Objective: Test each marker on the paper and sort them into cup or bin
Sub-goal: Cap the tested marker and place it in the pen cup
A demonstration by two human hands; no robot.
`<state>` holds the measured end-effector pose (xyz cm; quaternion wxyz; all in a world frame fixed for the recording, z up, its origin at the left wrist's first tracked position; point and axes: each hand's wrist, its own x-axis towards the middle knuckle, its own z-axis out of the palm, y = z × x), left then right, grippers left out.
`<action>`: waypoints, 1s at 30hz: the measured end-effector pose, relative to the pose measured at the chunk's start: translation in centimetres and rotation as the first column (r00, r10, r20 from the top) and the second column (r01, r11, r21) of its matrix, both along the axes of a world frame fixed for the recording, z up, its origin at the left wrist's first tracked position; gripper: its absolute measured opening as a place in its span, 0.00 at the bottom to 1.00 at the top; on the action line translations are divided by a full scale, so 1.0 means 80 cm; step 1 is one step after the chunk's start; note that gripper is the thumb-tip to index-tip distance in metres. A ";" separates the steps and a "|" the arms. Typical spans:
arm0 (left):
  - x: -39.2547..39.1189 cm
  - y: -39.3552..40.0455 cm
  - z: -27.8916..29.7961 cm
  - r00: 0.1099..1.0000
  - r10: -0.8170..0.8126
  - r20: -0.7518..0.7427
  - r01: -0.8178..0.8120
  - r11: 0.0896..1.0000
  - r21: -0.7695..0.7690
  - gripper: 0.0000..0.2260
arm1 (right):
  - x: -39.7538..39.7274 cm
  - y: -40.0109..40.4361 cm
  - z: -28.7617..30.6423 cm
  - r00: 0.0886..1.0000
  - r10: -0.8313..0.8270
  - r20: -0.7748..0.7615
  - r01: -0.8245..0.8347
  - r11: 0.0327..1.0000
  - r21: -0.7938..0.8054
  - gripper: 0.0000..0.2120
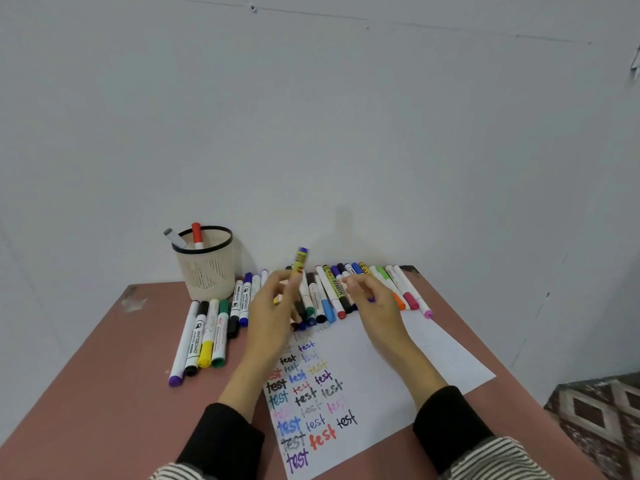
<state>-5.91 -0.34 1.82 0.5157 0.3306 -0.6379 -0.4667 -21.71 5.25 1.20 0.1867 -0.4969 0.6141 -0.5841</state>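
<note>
Item: yellow marker (300,263), long axis near upright, purple end up, pinched in left hand (273,306) grip above the marker row (332,292). Right hand (372,299) pinches a small purple piece, likely its cap. Paper (381,362) lies nearest, below; cup (207,268) far-left on bench (104,393).

light: even, soft, fairly bright; no glare
shadows: faint grey smudge on the pale wall (343,216) above the fingertips; a soft one behind the cream mesh cup (207,268)
blur: the left hand (270,310) and the yellow marker with a purple end (299,263) it pinches are motion-smeared; the right hand (372,299) is softer at the fingertips
distortion: wide-angle; the brown table (104,375) edges splay outward below the fingers
focus: handwritten "test" words on the white paper sheet (398,358) are sharp
</note>
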 end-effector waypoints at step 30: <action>-0.047 0.051 -0.020 0.504 0.040 0.863 0.426 0.858 -0.288 0.15 | -0.023 0.012 0.033 0.342 0.166 0.925 0.037 0.981 -0.190 0.31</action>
